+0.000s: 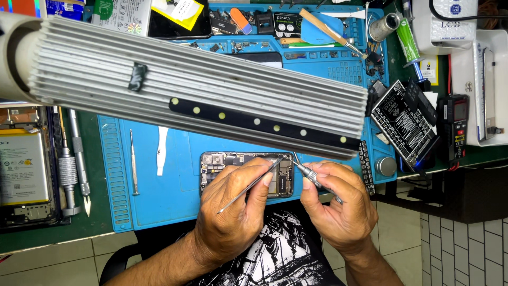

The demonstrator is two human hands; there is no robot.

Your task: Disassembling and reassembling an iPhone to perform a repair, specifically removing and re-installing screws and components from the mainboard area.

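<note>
- Phone (233, 161) with its back off, insides showing, lies flat on the blue work mat (174, 190) near the mat's front edge, right in front of the person.
- Left hand (238, 204) sits on the phone's lower edge and covers its middle part; fingers closed on thin metal tweezers (248, 188).
- Tweezers run slantwise from low left up to the right, tips over the phone's upper right part.
- Right hand (336, 204) is just right of the phone, fingers closed around a small screwdriver (312, 177) with a ribbed metal grip.
- Screwdriver tip points up-left and meets the tweezers' tips at the phone's top right corner; cannot tell whether either tip touches the phone.
- Both hands are close together, nearly touching, with the phone under and between them.
- Large ribbed grey lamp housing (201, 85) with a black strip hangs across the view above the hands and hides the phone's top edge.
- White plastic pry tool (162, 151) and a slim screwdriver (133, 161) lie on the mat, left of the phone, well apart from the hands.
- Further left, off the mat on the green tabletop (79, 233): two metal-handled tools (71, 164) and another opened phone with its battery (21, 167) showing.
- Right of the mat: black tester board (402, 124) and a multimeter (457, 127).
- Round metal knob (386, 166) sits on the mat's right edge, near the right hand.
- Wooden-handled brush (328, 29) lies at the mat's far end.
</note>
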